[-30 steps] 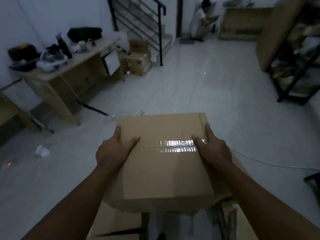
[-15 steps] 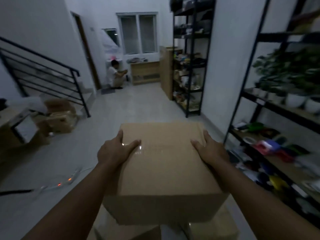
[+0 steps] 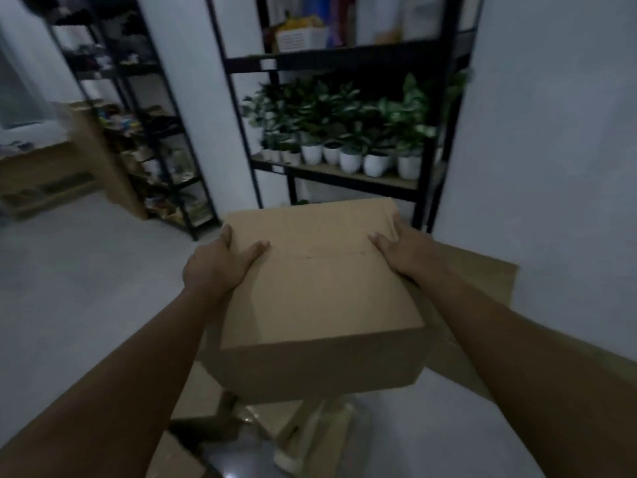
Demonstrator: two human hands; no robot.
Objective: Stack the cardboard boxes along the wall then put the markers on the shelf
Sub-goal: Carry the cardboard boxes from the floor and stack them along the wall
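I carry a closed cardboard box [image 3: 320, 291] in front of me at waist height. My left hand [image 3: 220, 267] grips its left top edge, thumb on the lid. My right hand [image 3: 403, 251] grips the right top edge the same way. Beyond the box a flat piece of cardboard [image 3: 482, 281] lies against the white wall [image 3: 551, 150] on the right. More cardboard boxes [image 3: 193, 398] lie on the floor below the carried box. No markers can be made out in the dim, blurred view.
A black metal shelf [image 3: 344, 60] straight ahead holds several potted plants [image 3: 348, 157] in white pots. A second black shelf [image 3: 155, 132] with clutter stands at the left, next to a wooden cabinet [image 3: 100, 157]. Bare tiled floor [image 3: 86, 288] stretches to the left.
I have turned to the right with the box in both hands. The staircase and desk left the view; the plant shelf and the right wall now face me.
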